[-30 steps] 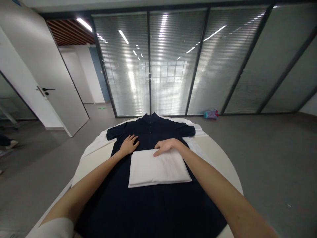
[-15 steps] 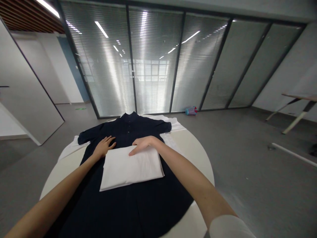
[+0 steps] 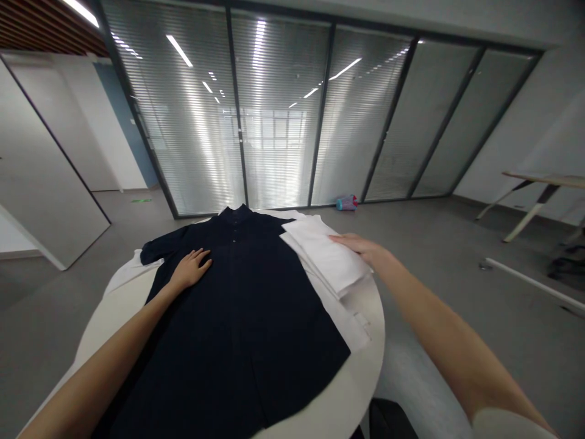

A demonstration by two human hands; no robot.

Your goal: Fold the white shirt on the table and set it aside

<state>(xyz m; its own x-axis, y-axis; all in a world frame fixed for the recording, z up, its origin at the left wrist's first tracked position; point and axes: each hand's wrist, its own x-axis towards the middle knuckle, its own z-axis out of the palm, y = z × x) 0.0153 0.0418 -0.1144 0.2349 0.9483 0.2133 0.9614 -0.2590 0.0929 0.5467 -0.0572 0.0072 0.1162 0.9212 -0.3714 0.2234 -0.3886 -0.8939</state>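
Observation:
A dark navy short-sleeved shirt [image 3: 237,305] lies spread flat on a round white table [image 3: 347,396], collar pointing away from me. My left hand [image 3: 189,269] rests flat on the shirt near its left shoulder, fingers apart. My right hand [image 3: 363,249] lies on the far right edge of a folded white cloth [image 3: 324,253], which sits at the table's right side and covers the shirt's right sleeve. Whether the fingers grip the cloth is hard to tell.
More white fabric [image 3: 125,274] lies under the shirt. Beyond the table stand glass partitions with blinds [image 3: 274,122], with a small colourful object [image 3: 346,202] on the floor before them. A table [image 3: 543,183] and a pole [image 3: 525,280] are at the right.
My right hand has slid the folded white cloth off the middle of the shirt to the table's right side. My left hand stays in place. My view has turned right.

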